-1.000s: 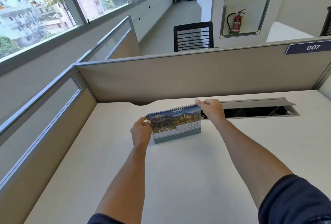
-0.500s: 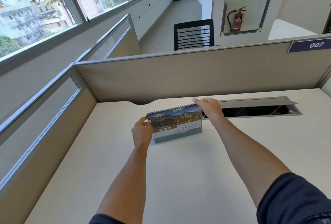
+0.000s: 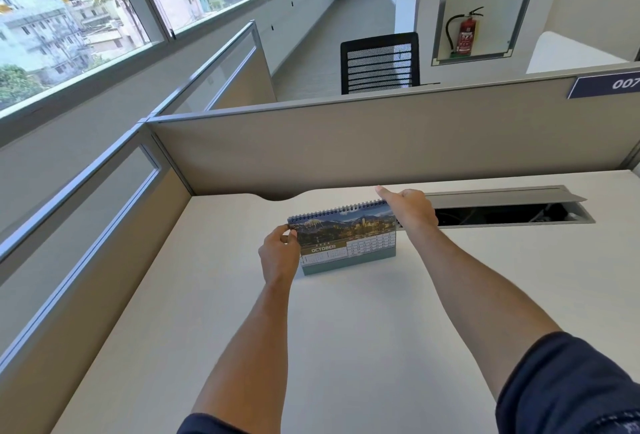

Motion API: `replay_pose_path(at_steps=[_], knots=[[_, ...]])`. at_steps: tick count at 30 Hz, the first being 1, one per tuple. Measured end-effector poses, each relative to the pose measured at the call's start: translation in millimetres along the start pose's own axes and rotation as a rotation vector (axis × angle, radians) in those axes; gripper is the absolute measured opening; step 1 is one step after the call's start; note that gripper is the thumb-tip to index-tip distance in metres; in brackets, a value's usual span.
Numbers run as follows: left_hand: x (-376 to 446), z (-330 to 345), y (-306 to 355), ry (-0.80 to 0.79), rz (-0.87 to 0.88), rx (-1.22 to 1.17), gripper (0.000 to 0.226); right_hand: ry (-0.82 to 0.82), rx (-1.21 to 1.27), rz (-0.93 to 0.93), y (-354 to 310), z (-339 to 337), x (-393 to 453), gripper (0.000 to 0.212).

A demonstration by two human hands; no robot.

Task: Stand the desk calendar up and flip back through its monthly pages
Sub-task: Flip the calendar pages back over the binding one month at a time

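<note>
The spiral-bound desk calendar (image 3: 346,239) stands upright on the white desk (image 3: 346,329), its front page showing a mountain town photo and the word OCTOBER. My left hand (image 3: 278,255) pinches the calendar's left edge near the top corner. At the top right corner, by the spiral binding, my right hand (image 3: 410,210) rests with its index finger stretched out to the left over the binding. Whether its other fingers hold a page is hidden behind the calendar.
An open cable tray with a raised grey lid (image 3: 502,206) lies in the desk right behind the calendar's right end. Beige partition panels (image 3: 346,146) wall the desk at the back and left. A black mesh chair (image 3: 379,62) stands beyond the partition.
The calendar stays upright on the same October page. My right hand's grip on the top right corner has loosened, and its index finger now points out over the binding. The left hand has hardly moved.
</note>
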State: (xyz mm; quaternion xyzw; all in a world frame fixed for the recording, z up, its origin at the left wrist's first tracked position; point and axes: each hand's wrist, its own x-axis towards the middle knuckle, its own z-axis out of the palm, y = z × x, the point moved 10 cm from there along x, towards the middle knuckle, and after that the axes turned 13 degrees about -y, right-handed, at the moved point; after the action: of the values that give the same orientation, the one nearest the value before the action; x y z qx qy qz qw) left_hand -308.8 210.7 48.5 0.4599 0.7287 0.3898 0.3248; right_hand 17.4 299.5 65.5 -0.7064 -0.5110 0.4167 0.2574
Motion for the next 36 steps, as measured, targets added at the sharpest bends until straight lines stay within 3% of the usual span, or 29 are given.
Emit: replay_pose_path(at_steps=[15,28,34,36], knots=[[-1,1,-1,-0.006,0.004,-0.015,0.03,0.002,-0.052,-0.021,-6,3,5,0.054],[-2,1,3,0.001,0.023,0.005,0.031,-0.053,-0.01,-0.044,-5,12,16,0.041],[-3,2,3,-0.007,0.016,0.008,0.031,-0.118,0.241,-0.109,-5,22,22,0.022],[-3,3,2,-0.011,0.013,0.009,0.031,-0.16,0.345,-0.163,-10,26,22,0.03]])
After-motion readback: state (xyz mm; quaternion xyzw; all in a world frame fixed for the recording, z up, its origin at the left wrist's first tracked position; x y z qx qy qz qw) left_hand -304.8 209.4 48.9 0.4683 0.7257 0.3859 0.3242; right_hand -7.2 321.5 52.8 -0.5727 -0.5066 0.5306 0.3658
